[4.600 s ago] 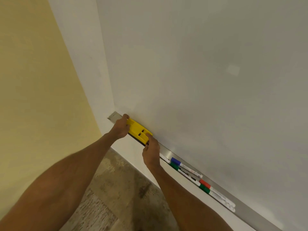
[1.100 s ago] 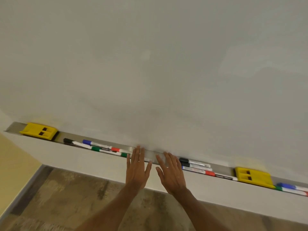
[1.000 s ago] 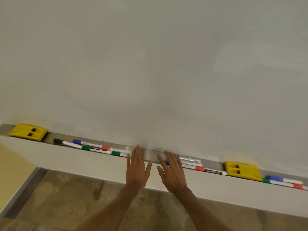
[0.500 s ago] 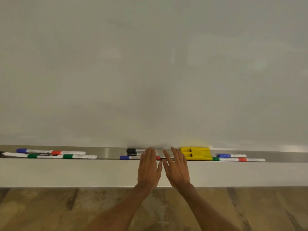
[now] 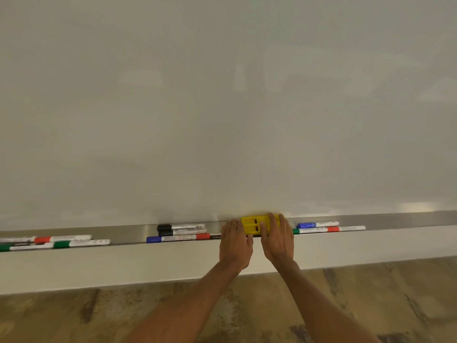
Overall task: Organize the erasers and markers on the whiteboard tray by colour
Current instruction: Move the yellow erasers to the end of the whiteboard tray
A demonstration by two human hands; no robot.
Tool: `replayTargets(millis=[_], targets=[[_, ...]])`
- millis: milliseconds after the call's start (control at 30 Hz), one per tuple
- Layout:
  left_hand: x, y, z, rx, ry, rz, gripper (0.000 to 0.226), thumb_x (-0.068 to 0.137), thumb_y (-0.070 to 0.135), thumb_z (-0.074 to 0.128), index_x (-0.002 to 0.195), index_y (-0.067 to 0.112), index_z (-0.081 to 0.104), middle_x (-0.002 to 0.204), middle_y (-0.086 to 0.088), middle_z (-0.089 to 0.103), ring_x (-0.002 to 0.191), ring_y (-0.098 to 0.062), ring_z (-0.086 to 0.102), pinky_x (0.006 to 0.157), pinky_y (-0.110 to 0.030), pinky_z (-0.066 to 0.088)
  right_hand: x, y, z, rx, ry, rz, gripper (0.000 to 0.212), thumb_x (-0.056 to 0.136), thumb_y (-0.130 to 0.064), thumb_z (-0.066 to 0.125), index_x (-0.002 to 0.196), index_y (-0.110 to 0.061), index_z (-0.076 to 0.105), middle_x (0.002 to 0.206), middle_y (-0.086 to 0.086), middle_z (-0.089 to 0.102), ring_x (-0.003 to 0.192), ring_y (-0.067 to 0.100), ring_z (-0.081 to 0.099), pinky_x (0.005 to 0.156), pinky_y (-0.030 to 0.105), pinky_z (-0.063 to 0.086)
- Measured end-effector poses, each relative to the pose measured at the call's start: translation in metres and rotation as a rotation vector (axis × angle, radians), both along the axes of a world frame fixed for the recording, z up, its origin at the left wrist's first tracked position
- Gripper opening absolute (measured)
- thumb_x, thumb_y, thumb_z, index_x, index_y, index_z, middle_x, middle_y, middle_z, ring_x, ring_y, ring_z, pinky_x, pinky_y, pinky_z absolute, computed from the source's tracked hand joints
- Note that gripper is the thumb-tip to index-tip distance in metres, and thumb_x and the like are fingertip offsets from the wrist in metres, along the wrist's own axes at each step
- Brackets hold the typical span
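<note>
A yellow eraser (image 5: 254, 225) lies in the metal whiteboard tray (image 5: 395, 220). My left hand (image 5: 235, 243) presses against its left end, thumb at the front edge. My right hand (image 5: 278, 238) lies over its right half with the fingers draped on top. Left of the eraser lie two black-capped markers (image 5: 164, 228), and in front of them a blue-capped marker (image 5: 153, 239) and a red-capped one (image 5: 202, 235). To the right lie a blue-capped marker (image 5: 306, 225) and markers with green and red caps (image 5: 331, 229). The eraser's right end is hidden by my fingers.
At the far left of the tray lie more markers with red caps (image 5: 42, 239) and green caps (image 5: 61, 244). The blank whiteboard (image 5: 222, 107) fills the view above. A white wall strip and a mottled brown floor (image 5: 371, 305) lie below the tray.
I have shifted right along the tray; the first yellow eraser at the left end has left the view. Both hands went from hovering with spread fingers onto the second yellow eraser.
</note>
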State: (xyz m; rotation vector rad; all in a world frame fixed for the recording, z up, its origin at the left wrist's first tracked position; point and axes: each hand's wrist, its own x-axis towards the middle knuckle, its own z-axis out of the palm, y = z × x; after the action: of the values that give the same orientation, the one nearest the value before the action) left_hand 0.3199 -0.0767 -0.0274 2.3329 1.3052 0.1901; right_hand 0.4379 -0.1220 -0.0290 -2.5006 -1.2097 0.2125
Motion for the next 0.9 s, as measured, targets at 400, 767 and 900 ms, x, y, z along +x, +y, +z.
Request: replayTargets(millis=[400, 767, 900], targets=[[0.019, 0.003, -0.003, -0.047, 0.042, 0.038, 0.053, 0.101, 0.033, 0.029, 0.145, 0.005, 0.022, 0.146, -0.011, 0.042, 0.14, -0.02, 0.031, 0.119, -0.044, 0.001, 0.018, 0.007, -0.006, 0.078, 0.085, -0.002, 0.03, 0.097, -0.036, 0.04, 0.117, -0.017, 0.05, 0.124, 0.011, 0.051, 0.104, 0.028, 0.052, 0.091, 0.044, 0.044], [0.002, 0.0, 0.008, -0.078, -0.225, 0.203, 0.043, 0.102, 0.029, 0.029, 0.14, 0.01, 0.035, 0.14, -0.009, 0.049, 0.134, -0.025, 0.04, 0.12, -0.04, 0.016, 0.005, 0.011, -0.003, 0.223, 0.103, -0.057, 0.031, 0.093, -0.039, 0.048, 0.118, -0.022, 0.056, 0.133, 0.009, 0.048, 0.111, 0.031, 0.049, 0.091, 0.05, 0.047], [-0.021, 0.007, 0.009, -0.11, -0.34, 0.268, 0.044, 0.102, 0.032, 0.031, 0.14, 0.012, 0.037, 0.128, -0.012, 0.057, 0.115, -0.028, 0.054, 0.094, -0.039, 0.047, -0.018, 0.018, -0.001, 0.293, 0.128, -0.026, 0.031, 0.094, -0.037, 0.048, 0.12, -0.022, 0.055, 0.134, 0.009, 0.046, 0.112, 0.033, 0.045, 0.091, 0.051, 0.047]])
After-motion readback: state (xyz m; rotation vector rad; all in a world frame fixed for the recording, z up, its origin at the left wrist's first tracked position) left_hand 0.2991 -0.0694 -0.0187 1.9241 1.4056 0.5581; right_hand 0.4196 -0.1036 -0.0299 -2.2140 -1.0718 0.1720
